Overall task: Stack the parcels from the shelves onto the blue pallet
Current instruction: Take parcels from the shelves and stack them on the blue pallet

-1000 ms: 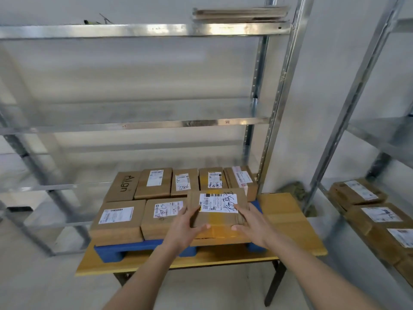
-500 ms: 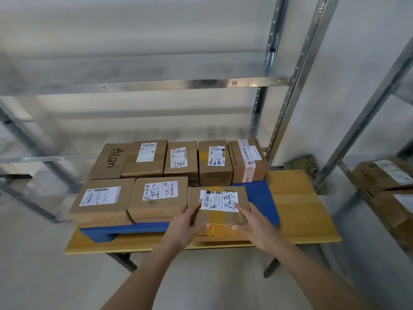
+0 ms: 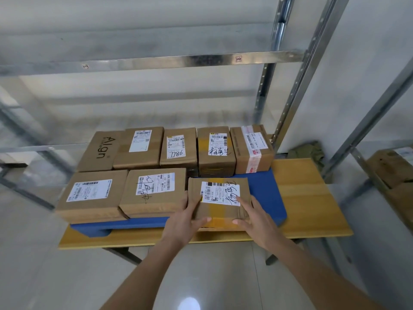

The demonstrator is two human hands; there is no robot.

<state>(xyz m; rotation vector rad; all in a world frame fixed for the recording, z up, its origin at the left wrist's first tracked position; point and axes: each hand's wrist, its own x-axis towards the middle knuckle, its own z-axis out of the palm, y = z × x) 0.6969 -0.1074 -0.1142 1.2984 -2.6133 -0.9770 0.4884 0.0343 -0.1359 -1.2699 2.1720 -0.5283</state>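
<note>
Seating the parcel on the blue plastic pallet

My left hand and right hand grip the brown labelled cardboard parcel; I should square it flush against its neighbour.

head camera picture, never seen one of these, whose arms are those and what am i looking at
A person wears the camera on their head, so it looks forward and down at their own bare arms. Ahead, a wooden table carries a flat blue plastic pallet with eight brown cardboard parcels in two rows. The left hand and right hand both have a grip on the front right parcel with the handwritten white label, on the pallet next to its neighbour. Metal shelving stands behind.
</note>
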